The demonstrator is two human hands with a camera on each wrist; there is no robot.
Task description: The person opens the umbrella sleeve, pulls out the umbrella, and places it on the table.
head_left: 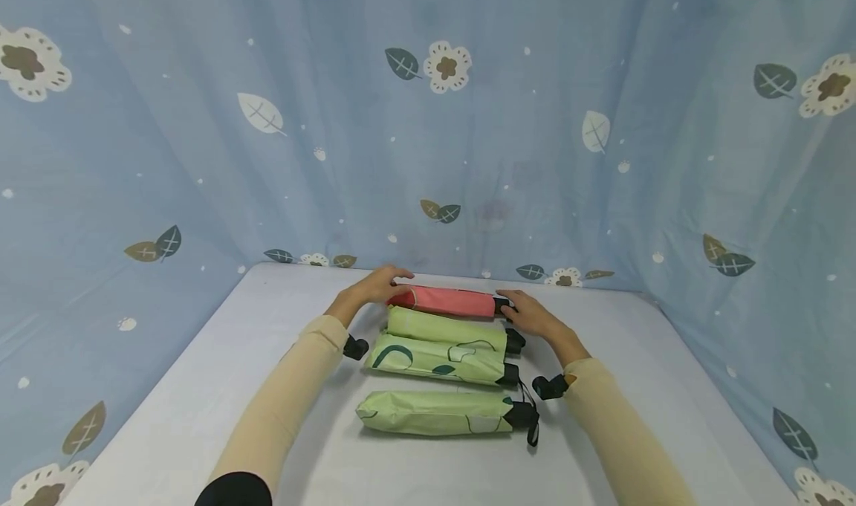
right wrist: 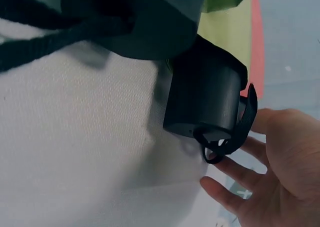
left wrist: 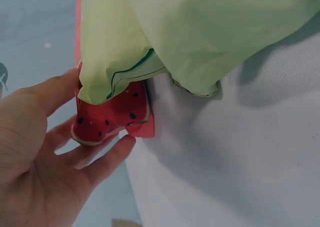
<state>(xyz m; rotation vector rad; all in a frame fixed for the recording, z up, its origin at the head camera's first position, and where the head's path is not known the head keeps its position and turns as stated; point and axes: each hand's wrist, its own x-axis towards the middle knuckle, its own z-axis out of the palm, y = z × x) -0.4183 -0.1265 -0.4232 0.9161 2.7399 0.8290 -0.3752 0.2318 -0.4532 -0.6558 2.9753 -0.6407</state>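
A folded red umbrella (head_left: 449, 302) lies across the back of the white table. My left hand (head_left: 376, 287) grips its left end, where the left wrist view shows a watermelon-like print with dark seeds (left wrist: 112, 118). At the opposite end, my right hand (head_left: 533, 316) has thumb and fingers about the black handle (head_left: 501, 307); in the right wrist view that handle is mostly hidden behind a nearer black handle (right wrist: 205, 92). Just in front lie a plain-looking green umbrella (head_left: 444, 329) and a patterned green umbrella (head_left: 435, 359), side by side.
Nearer the front, apart from the others, lies another green umbrella (head_left: 435, 414) with a black wrist strap (head_left: 533, 435). All handles point right. A blue curtain (head_left: 428, 157) with leaves and flowers rises behind and beside the white table (head_left: 428, 476).
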